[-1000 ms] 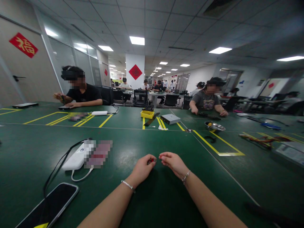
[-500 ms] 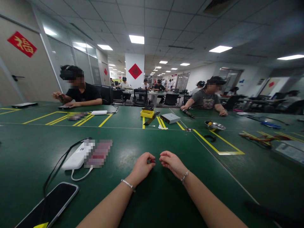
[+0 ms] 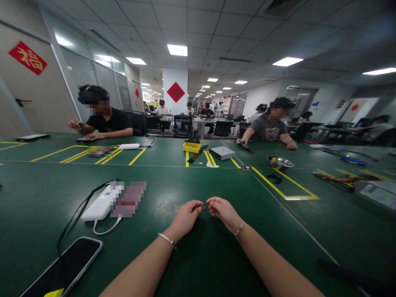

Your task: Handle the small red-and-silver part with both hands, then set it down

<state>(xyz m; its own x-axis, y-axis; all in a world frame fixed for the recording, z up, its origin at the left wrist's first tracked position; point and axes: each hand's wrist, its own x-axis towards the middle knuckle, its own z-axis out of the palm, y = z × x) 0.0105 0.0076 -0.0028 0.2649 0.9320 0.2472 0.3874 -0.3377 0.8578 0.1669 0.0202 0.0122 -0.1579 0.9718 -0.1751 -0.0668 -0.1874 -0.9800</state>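
Observation:
My left hand [image 3: 188, 217] is closed in a pinch just above the green table [image 3: 136, 264]. A small dark, shiny piece [image 3: 203, 207] pokes out between its thumb and forefinger, too small to name. Close beside it, my right hand [image 3: 223, 213] has its fingers curled and pressed together, the tips only a narrow gap from the left fingertips. Whatever those right fingers hold, if anything, is hidden.
On my left lie a phone [image 3: 68, 268], a white power bank [image 3: 103, 202] with cables and a blurred flat device [image 3: 129, 200]. Ahead are a yellow bin [image 3: 192, 147], a grey box [image 3: 222, 153] and a metal bowl [image 3: 280, 162]. Two people sit across the table.
My left thumb and forefinger have closed further over the small piece, and its red part no longer shows. Both hands stay almost in place, the fingertips slightly closer together.

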